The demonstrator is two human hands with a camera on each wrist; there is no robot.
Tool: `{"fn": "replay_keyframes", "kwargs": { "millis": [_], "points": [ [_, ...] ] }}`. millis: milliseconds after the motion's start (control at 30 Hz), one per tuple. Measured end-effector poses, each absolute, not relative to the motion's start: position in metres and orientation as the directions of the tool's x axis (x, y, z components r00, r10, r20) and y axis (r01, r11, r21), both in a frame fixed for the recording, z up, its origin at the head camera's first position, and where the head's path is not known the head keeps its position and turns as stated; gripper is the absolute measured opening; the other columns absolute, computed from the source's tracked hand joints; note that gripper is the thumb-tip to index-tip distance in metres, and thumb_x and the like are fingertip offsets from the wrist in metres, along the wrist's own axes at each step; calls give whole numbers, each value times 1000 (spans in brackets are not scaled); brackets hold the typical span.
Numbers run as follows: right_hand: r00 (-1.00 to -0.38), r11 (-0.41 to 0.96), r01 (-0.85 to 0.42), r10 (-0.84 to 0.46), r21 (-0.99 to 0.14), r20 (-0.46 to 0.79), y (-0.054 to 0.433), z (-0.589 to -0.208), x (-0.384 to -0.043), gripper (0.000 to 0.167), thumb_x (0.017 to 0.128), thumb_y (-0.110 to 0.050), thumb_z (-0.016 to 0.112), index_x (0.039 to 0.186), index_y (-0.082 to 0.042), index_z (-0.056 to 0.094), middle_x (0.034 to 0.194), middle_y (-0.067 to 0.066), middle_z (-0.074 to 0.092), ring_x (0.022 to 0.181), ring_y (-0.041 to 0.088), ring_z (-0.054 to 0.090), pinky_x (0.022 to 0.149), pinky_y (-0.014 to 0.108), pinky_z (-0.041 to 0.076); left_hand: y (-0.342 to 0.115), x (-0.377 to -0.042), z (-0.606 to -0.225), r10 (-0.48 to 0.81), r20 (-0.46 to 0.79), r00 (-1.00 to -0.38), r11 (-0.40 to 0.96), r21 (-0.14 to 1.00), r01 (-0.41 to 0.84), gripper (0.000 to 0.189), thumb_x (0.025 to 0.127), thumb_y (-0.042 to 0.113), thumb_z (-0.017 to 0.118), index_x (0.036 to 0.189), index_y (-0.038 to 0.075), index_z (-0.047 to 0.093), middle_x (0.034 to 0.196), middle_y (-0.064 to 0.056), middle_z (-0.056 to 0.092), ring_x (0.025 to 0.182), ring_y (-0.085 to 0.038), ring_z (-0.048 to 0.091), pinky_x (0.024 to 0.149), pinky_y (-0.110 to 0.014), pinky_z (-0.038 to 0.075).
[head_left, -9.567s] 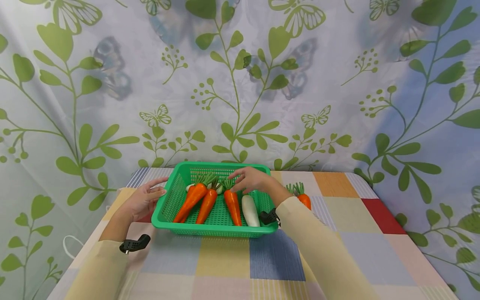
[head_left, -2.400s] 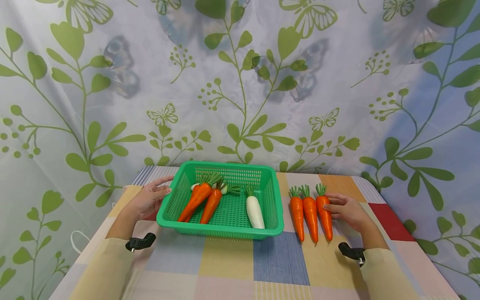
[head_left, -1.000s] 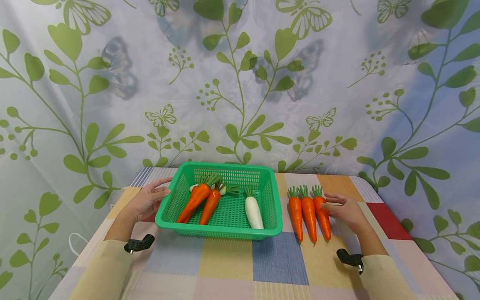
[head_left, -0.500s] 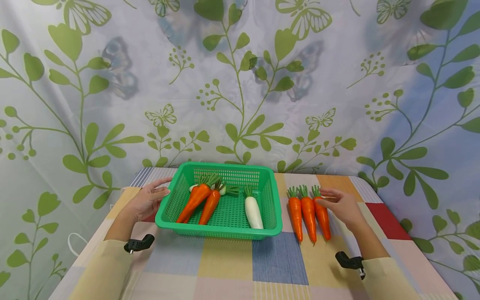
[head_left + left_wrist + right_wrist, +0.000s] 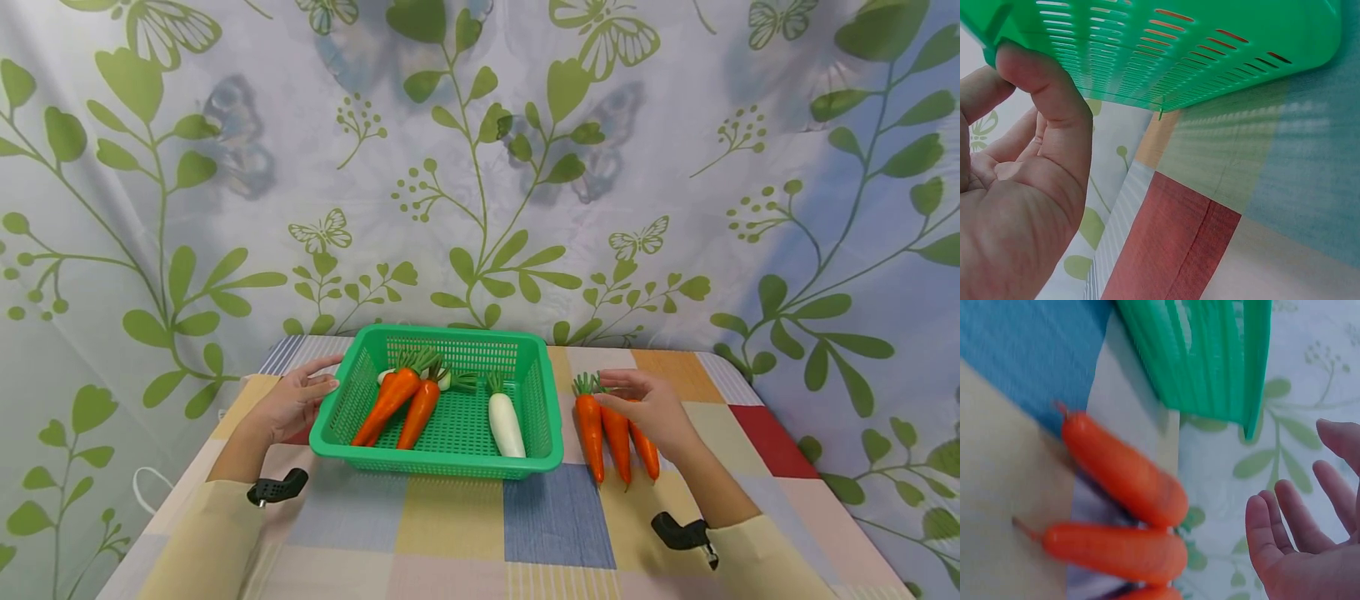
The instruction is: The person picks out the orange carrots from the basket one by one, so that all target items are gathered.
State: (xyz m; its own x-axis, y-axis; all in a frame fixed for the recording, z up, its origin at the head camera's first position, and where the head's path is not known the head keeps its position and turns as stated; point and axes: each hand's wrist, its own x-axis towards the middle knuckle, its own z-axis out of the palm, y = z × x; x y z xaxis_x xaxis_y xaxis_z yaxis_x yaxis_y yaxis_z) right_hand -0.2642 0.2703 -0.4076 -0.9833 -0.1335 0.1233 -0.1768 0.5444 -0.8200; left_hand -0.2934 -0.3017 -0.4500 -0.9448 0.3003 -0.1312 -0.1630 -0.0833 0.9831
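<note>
A green plastic basket (image 5: 435, 462) sits on the table. My left hand (image 5: 288, 406) is at its left rim, and in the left wrist view the thumb (image 5: 1035, 75) and a finger meet the rim's edge. Inside, orange carrots (image 5: 390, 404) lie on the left and a white radish (image 5: 506, 425) on the right; another white vegetable is partly hidden beneath the carrots. My right hand (image 5: 645, 408) hovers over three carrots (image 5: 590, 429) on the table right of the basket, hiding some tops. Its fingers are spread and hold nothing in the right wrist view.
A checked patchwork cloth (image 5: 450, 517) covers the table. Behind it hangs a pale curtain (image 5: 360, 167) with green leaves and butterflies. A white cable (image 5: 150, 483) loops beside the table's left edge.
Earlier, my right hand reached into the basket; one carrot there then joined the row on the right. Lately that hand has left the rightmost carrot and moved left over the row. My left hand stayed.
</note>
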Motion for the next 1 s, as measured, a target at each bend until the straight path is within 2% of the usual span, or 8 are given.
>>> {"fn": "replay_keyframes", "kwargs": {
  "millis": [167, 333, 500, 667, 1000],
  "points": [
    [-982, 507, -177, -151, -843, 115, 250, -404, -259, 46, 92, -35, 78, 132, -15, 68, 128, 11, 71, 115, 26, 69, 89, 20, 56, -302, -294, -450, 309, -130, -942, -85, 983, -164, 67, 104, 14, 60, 161, 10, 24, 106, 3, 70, 94, -12, 74, 86, -31, 62],
    [-981, 472, -171, -166, -865, 103, 230, -399, -257, 44, 91, -33, 78, 132, -17, 69, 129, 8, 71, 116, 25, 68, 90, 21, 56, -302, -294, -451, 305, -122, -945, -68, 986, -149, 67, 105, 13, 58, 161, 9, 22, 102, 5, 68, 91, -10, 73, 85, -30, 63],
    [-976, 391, -153, -203, -907, 77, 213, -396, -257, 48, 92, -30, 78, 134, -11, 67, 135, 14, 67, 116, 26, 68, 91, 22, 57, -303, -294, -451, 309, -117, -944, -65, 987, -144, 67, 105, 13, 58, 161, 8, 21, 103, 5, 68, 93, -11, 73, 85, -31, 63],
    [-969, 330, -146, -239, -933, 67, 195, -390, -255, 50, 91, -29, 79, 134, -7, 66, 138, 19, 64, 112, 20, 68, 93, 26, 57, -302, -295, -450, 308, -120, -944, -66, 987, -147, 66, 105, 13, 58, 161, 8, 22, 105, 4, 70, 94, -11, 73, 86, -31, 62],
    [-951, 276, -119, -306, -954, 30, 163, -379, -256, 46, 90, -28, 80, 132, -13, 69, 133, 8, 69, 110, 17, 69, 95, 32, 57, -302, -295, -450, 309, -123, -943, -63, 987, -149, 66, 106, 13, 56, 161, 8, 21, 102, 5, 68, 93, -10, 73, 85, -31, 63]
  ]
}}
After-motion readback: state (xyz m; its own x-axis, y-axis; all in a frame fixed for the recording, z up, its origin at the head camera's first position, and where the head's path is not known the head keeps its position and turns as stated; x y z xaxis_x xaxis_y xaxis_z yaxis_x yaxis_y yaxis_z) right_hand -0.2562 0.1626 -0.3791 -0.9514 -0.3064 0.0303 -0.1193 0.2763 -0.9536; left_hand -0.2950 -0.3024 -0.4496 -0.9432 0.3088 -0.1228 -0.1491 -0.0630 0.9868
